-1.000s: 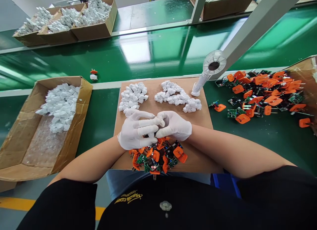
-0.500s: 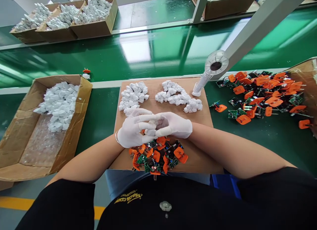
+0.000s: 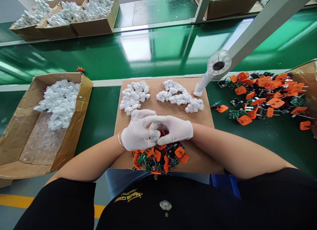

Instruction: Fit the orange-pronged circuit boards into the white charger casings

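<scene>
My left hand [image 3: 140, 132], in a white glove, meets my right hand [image 3: 177, 128], gloved likewise, in front of me. Their bent fingers close around a small white plastic housing [image 3: 154, 126], mostly hidden by the gloves. An orange bit [image 3: 162, 133] shows between the hands; whether it is held or lies behind them, I cannot tell. Just below is a heap of green circuit boards with orange plug pieces [image 3: 157, 155], on a cardboard sheet [image 3: 198, 157]. Beyond the hands lie two groups of white housings, one at left [image 3: 133, 94] and one at right [image 3: 177, 94].
An open cardboard box [image 3: 81, 101] with white housings stands at left. More circuit boards with orange pieces [image 3: 269, 94] are piled at right. A clear handheld fan [image 3: 210, 73] stands behind the sheet, by a slanted metal post [image 3: 257, 32]. Filled boxes [image 3: 96, 27] line the back shelf.
Both hands have turned and shifted slightly, with fingers regripping around the white housing. The orange-and-white piece on the green belt behind the left box has moved left, partly out of sight.
</scene>
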`<action>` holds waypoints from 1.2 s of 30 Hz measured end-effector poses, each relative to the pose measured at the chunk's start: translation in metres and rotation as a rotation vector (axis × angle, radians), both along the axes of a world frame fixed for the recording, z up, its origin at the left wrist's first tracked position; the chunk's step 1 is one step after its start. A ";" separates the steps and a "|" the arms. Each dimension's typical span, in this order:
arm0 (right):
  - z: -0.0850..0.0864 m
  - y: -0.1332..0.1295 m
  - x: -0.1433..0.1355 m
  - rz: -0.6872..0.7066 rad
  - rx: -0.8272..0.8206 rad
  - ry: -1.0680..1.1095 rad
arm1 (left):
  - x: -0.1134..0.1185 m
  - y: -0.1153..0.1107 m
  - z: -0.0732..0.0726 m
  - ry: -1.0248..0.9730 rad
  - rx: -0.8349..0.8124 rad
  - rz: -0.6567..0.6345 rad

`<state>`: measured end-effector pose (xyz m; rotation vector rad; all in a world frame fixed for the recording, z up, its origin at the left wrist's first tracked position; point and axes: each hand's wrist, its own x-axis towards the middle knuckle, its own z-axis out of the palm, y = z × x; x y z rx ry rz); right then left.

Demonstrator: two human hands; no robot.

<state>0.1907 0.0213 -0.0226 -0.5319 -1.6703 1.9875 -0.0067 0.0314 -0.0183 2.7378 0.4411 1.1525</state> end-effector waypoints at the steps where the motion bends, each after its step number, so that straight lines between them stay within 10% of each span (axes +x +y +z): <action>1: 0.001 -0.001 -0.001 -0.002 0.052 -0.015 | 0.002 -0.003 -0.001 0.008 0.038 0.038; 12: 0.001 -0.011 -0.007 -0.187 0.157 -0.089 | 0.007 -0.007 0.001 0.024 0.084 0.045; 22: -0.007 -0.003 0.004 -0.108 -0.354 0.144 | -0.004 -0.002 0.007 -0.079 -0.060 0.100; 36: -0.010 0.001 0.003 -0.106 -0.432 0.227 | -0.012 0.002 0.010 -0.090 -0.071 0.090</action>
